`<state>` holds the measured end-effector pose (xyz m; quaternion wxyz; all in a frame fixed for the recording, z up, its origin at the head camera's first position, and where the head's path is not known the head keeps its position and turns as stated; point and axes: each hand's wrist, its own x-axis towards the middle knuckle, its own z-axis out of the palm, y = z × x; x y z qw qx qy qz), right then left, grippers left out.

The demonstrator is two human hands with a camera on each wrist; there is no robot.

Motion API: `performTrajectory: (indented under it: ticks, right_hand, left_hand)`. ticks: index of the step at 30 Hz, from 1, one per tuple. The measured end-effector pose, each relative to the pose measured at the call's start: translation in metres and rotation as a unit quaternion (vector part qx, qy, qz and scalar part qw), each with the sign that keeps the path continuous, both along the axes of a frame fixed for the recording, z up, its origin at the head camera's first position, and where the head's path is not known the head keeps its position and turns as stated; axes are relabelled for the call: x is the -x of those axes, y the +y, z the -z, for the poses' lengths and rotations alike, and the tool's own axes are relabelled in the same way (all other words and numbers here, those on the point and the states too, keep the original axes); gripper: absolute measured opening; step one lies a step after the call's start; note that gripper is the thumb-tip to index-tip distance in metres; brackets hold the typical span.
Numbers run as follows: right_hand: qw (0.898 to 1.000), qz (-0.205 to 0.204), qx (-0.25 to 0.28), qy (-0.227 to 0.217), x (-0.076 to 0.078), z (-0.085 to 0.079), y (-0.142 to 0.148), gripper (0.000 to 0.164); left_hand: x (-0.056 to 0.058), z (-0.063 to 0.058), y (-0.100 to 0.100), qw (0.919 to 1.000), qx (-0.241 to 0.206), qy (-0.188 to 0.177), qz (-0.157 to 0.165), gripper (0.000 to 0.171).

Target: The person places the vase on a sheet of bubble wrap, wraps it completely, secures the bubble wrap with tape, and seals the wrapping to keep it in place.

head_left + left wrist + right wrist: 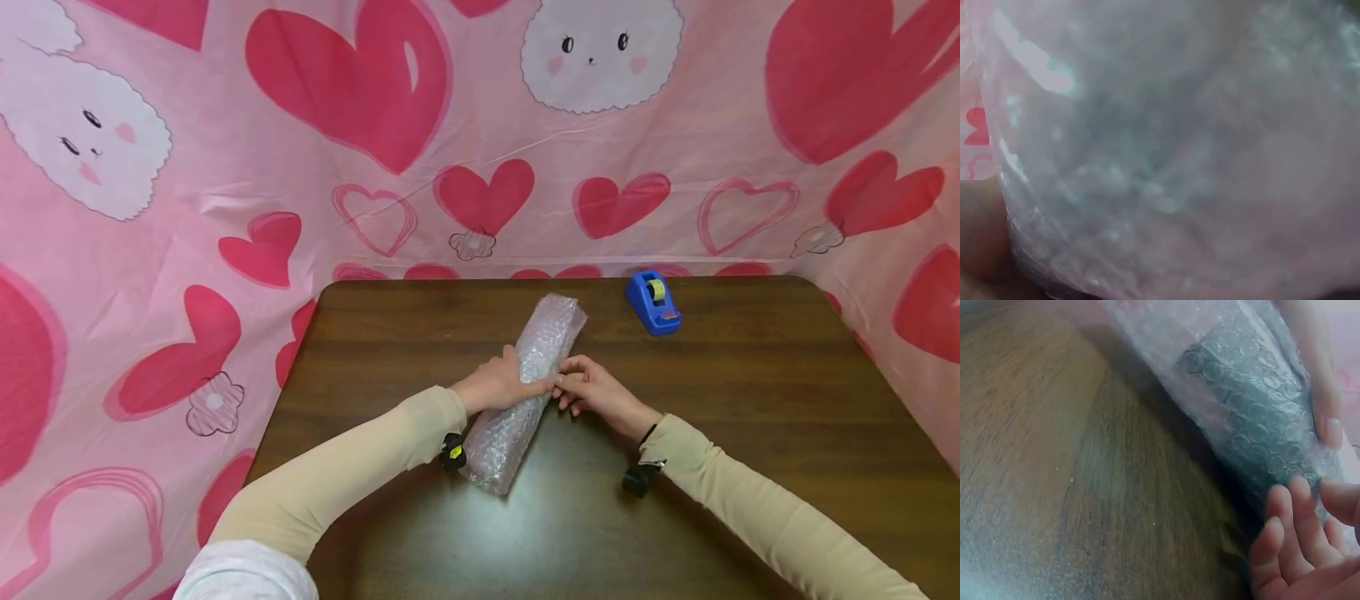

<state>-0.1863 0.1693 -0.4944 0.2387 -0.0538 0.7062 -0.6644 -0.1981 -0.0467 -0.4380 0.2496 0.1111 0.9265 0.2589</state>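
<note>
A long roll of pinkish, clear bubble wrap [551, 333] lies slantwise on the table. Something dark shows through its layers in the right wrist view. My left hand [495, 383] grips the roll near its middle, with the thumb [1330, 419] laid across the top; its other fingers are partly hidden. Close beside that thumb, my right hand [596, 392] touches the roll's right edge. Its bent fingers [1279, 506] stand apart, their tips against the bubbles. The wrap [1166, 156] fills most of the left wrist view, blurred.
A blue tape dispenser [651, 304] with a yellowish tape roll stands at the back right of the dark wooden table [750, 375]. A pink heart-patterned cloth [480, 125] hangs behind the table and along its sides.
</note>
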Motion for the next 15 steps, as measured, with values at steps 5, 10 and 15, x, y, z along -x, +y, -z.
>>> performTrajectory:
  ticks: [5,10,15]
  right_hand:
    - [1.0,-0.018,0.008,-0.001,0.0012,-0.0007,0.0003,0.018]
    - [1.0,-0.026,0.01,-0.01,0.0014,-0.0008,0.0016,0.012]
    - [0.999,-0.026,0.012,-0.016,0.0008,-0.0011,0.0023,0.01]
  left_hand:
    - [0.002,0.0017,-0.0005,0.9999,0.005,0.006,0.008,0.102]
    - [0.0024,0.0025,-0.0003,0.9999,0.006,0.008,0.012,0.103]
    - [0.0025,0.0034,0.0,0.9999,0.008,0.009,0.009,0.105]
